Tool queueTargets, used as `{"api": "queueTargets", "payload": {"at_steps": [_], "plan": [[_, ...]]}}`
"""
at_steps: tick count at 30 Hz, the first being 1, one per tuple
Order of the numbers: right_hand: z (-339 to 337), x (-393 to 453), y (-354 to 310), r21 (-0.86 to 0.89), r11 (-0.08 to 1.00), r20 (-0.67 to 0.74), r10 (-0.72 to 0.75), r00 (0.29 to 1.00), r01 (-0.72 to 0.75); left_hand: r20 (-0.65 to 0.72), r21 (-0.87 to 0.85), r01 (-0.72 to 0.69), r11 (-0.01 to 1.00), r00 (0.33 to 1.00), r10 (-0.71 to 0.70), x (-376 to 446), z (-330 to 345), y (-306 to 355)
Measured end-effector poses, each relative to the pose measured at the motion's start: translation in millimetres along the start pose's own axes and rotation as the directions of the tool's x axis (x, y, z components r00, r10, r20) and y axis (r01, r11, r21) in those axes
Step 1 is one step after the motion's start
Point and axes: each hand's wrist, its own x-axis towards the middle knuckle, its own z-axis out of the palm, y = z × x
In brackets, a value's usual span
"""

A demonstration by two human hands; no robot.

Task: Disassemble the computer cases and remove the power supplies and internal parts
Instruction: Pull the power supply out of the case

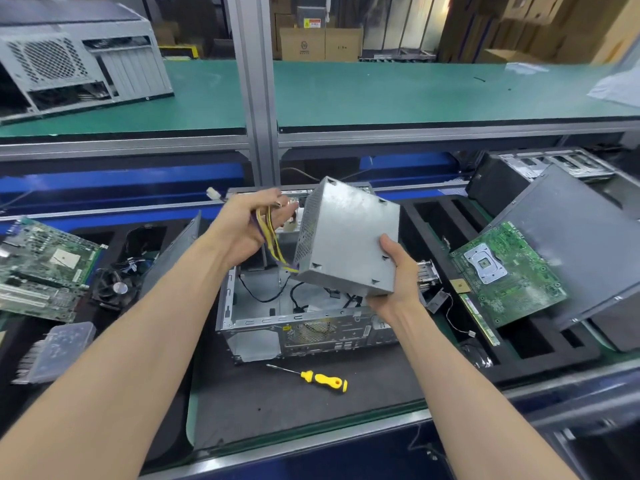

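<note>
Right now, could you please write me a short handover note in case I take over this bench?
Right hand grips the power supply, lifted above the open computer case. Left hand holds its cable bundle.
Done: supply is out; two motherboards and a cooler fan lie beside the case.
Left: set the supply down, clear the loose cables in the case. Screwdriver lies in front.

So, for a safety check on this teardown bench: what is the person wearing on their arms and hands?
Nothing that shows. The left hand and right hand are bare, with no gloves, rings or watch visible. Both forearms are uncovered to the frame edge; no sleeve appears.
</note>
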Motion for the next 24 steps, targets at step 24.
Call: {"api": "queueTargets", "payload": {"at_steps": [24], "plan": [[7.0, -31.7, 5.9, -0.433, 0.901, 0.057, -0.005, 0.998, 0.03, 0.096, 0.639, 0.069, 0.766, 0.981, -0.169, -46.2, -11.4, -26.9]]}}
